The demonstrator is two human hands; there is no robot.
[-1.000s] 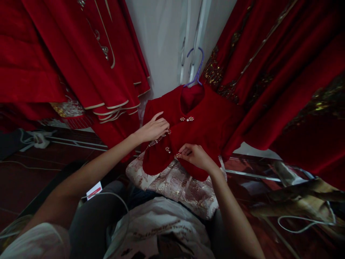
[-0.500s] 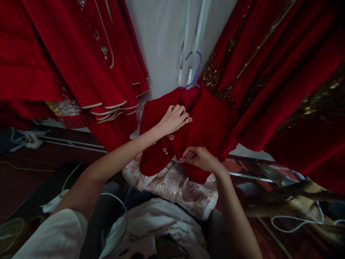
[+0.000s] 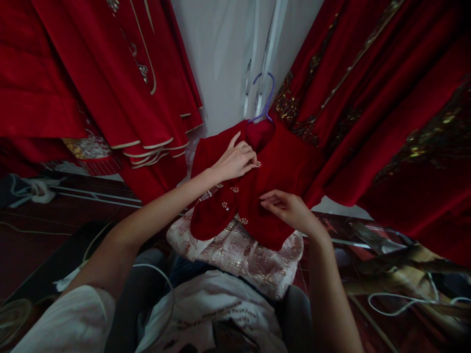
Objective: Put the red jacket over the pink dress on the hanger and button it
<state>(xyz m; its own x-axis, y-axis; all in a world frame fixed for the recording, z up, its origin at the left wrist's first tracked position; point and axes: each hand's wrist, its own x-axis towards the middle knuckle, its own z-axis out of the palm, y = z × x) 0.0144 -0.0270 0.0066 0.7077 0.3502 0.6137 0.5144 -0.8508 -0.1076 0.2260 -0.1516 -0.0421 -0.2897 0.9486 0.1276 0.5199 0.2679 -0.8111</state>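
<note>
A red jacket (image 3: 285, 157) hangs on a purple hanger (image 3: 270, 100) in front of me, its lower part over a pale pink-and-gold brocade cloth (image 3: 235, 255) on my lap. Jewelled flower-shaped buttons line its front. Near the neckline my left hand (image 3: 238, 161) pinches the upper jewelled button (image 3: 258, 164), thumb and forefinger at its edge, with another finger raised. Over the right front panel hovers my right hand (image 3: 285, 206), fingers loosely stretched and nothing in them. The lowest button (image 3: 243, 221) lies uncovered to the left of that hand.
Red garments with pale piping (image 3: 154, 98) hang at left, and red ones with gold sequins (image 3: 368, 122) at right. A metal rail (image 3: 267, 54) stands behind the hanger. A white cord (image 3: 401, 304) loops at lower right.
My right hand has let go of the lowest button and moved up and right. My left hand stays at the upper button, with one finger lifted.
</note>
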